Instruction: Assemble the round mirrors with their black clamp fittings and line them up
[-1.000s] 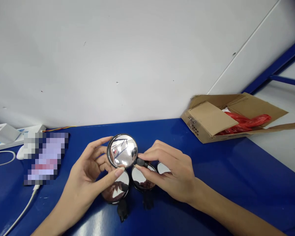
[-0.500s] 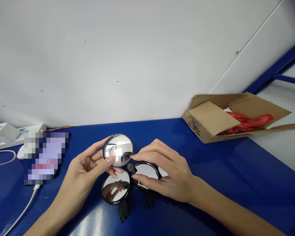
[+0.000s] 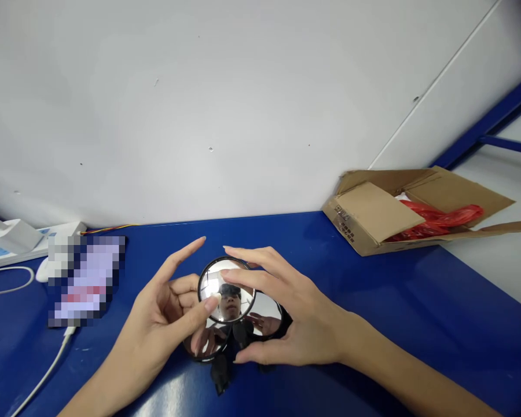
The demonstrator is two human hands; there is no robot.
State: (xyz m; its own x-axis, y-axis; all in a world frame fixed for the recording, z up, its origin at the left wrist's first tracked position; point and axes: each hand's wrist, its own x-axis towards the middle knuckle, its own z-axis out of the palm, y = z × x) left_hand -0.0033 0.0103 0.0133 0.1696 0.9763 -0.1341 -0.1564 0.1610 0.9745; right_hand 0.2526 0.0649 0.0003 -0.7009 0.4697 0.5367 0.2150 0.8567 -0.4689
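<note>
A small round mirror [image 3: 238,295] with a black rim is pinched between the thumb and curled fingers of my left hand [image 3: 160,313], whose index finger points up and away. A black mount [image 3: 242,335] sits at the mirror's lower edge. Over the mirror's right side reach the spread fingers of my right hand [image 3: 295,313]; one fingertip lies across the glass, and the thumb is apart, below the mount. Under my hands, a second round mirror [image 3: 208,344] and a third round mirror [image 3: 267,313] lie on the blue table, partly covered. A black clamp [image 3: 219,373] sticks out below the second.
An open cardboard box [image 3: 373,214] holding a red plastic bag [image 3: 443,220] stands at the back right. On the left are a phone [image 3: 89,278] with a white cable [image 3: 47,370], and a power strip [image 3: 26,246] with a plugged-in adapter. A white wall [image 3: 260,116] rises behind the table.
The held mirror has moved right and slightly down and turned, its mount now at the bottom. My left index finger has lifted off it, and my right fingers have spread over it.
</note>
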